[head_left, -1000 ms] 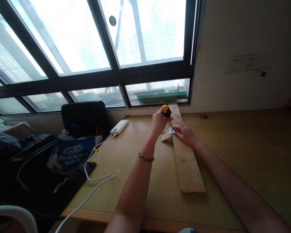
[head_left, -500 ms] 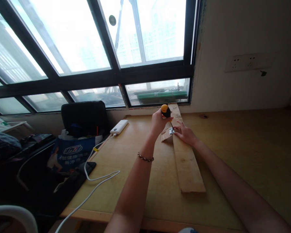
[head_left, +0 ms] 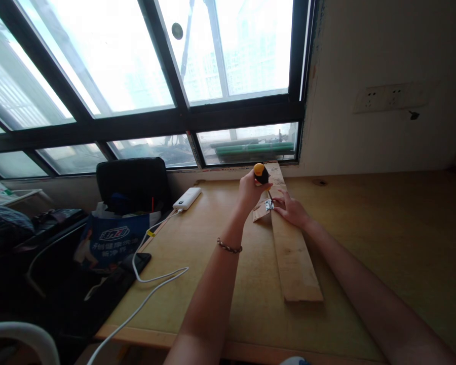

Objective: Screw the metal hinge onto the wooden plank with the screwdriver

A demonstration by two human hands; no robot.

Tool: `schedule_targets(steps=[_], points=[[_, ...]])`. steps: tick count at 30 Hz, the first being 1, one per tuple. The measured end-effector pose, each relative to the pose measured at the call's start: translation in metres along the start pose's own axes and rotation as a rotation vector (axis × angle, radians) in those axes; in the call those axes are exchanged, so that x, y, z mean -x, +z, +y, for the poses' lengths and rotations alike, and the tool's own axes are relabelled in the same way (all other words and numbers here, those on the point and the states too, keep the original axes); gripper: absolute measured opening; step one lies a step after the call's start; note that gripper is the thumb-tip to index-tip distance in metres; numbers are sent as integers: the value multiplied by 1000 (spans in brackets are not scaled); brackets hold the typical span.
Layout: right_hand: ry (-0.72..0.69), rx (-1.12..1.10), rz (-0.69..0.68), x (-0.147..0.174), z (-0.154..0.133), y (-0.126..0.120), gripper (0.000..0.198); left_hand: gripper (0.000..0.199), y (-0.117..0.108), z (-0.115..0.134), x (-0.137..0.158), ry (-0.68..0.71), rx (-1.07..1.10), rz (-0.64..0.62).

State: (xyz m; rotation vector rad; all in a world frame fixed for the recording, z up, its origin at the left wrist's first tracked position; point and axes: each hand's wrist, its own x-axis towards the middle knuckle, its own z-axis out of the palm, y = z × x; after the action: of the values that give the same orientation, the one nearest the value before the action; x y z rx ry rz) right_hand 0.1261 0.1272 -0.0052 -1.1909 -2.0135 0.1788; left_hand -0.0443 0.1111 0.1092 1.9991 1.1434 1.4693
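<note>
My left hand (head_left: pixel 250 191) is wrapped round the black and yellow handle of a screwdriver (head_left: pixel 261 173). Its shaft points down to a small silver metal hinge (head_left: pixel 269 205). The hinge lies at the left edge of a long wooden board (head_left: pixel 293 258) and reaches onto a short wood piece (head_left: pixel 261 212) beside it. My right hand (head_left: pixel 293 210) rests on the board, thumb and fingertips closed in at the hinge near the screwdriver's tip. What they pinch there is too small to make out.
A white power bank (head_left: pixel 187 198) with a white cable (head_left: pixel 163 279) lies on the left of the wooden table (head_left: pixel 365 243). Beyond the table's left edge are a black chair (head_left: pixel 131 185) and a blue bag (head_left: pixel 116 241). A window (head_left: pixel 239 50) stands behind.
Almost nothing differs. The view has shifted very slightly, while the screwdriver stays at the hinge and both hands keep their places.
</note>
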Motion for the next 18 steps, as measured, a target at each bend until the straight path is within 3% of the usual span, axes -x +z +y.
schedule_targets(steps=[18], points=[[13, -29, -26, 0, -2, -2, 62, 25, -3, 1, -1, -50, 7, 10]])
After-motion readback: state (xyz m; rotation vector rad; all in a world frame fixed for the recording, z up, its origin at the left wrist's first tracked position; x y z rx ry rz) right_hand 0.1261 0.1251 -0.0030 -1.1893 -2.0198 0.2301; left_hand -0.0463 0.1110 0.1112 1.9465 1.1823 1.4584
